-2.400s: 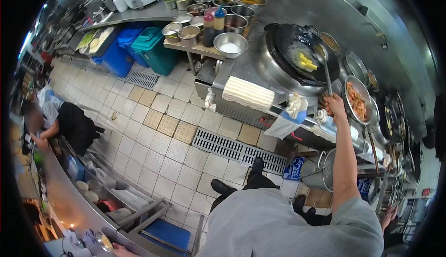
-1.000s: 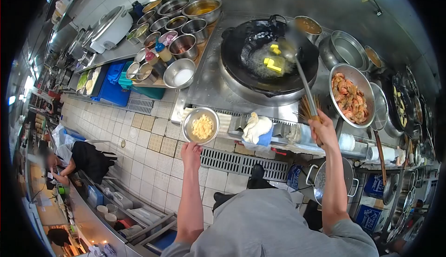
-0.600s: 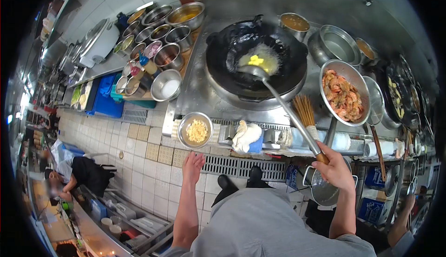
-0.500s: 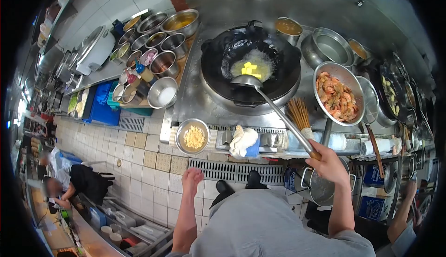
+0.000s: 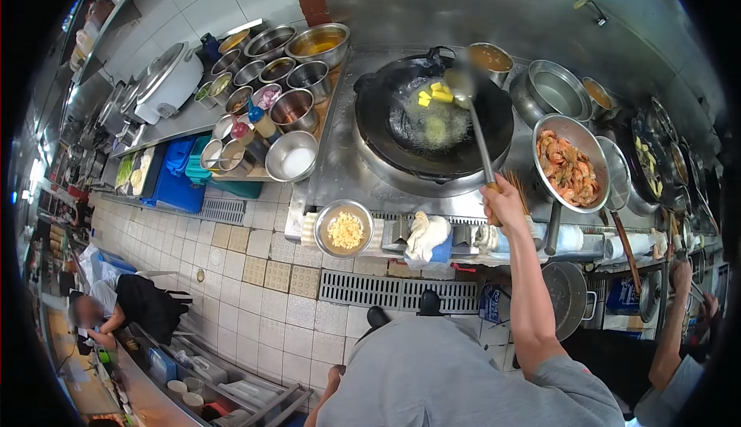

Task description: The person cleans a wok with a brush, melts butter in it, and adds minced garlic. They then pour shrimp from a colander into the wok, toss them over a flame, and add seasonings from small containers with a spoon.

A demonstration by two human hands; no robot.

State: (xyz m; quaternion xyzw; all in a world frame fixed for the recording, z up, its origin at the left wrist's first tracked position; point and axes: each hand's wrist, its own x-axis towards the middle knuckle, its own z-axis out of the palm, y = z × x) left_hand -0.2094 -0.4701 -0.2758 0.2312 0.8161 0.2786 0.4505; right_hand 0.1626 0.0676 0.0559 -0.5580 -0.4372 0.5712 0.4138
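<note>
My right hand (image 5: 503,199) is closed around the handle of a long metal ladle (image 5: 482,138). The ladle's bowl, blurred, is over the back right part of a black wok (image 5: 386,138). Yellow chunks (image 5: 436,95) lie beside it in bubbling liquid (image 5: 434,128). Low by my body, my left hand (image 5: 336,371) is mostly hidden by the grey shirt, and its fingers do not show clearly. A metal bowl of chopped pale pieces (image 5: 345,229) sits at the counter's front edge. To the wok's right is a pan of shrimp (image 5: 567,166).
Metal bowls with ingredients (image 5: 293,109) and squeeze bottles stand at the left. A white cloth (image 5: 427,236) and a bamboo brush (image 5: 512,188) are along the stove's front. A co-worker's arm (image 5: 670,327) is at the right; another person (image 5: 127,307) is at the far left.
The ladle has moved from the wok's front to its back right, and the yellow chunks now lie farther back. My right arm reaches farther forward. My left hand has dropped back beside my body.
</note>
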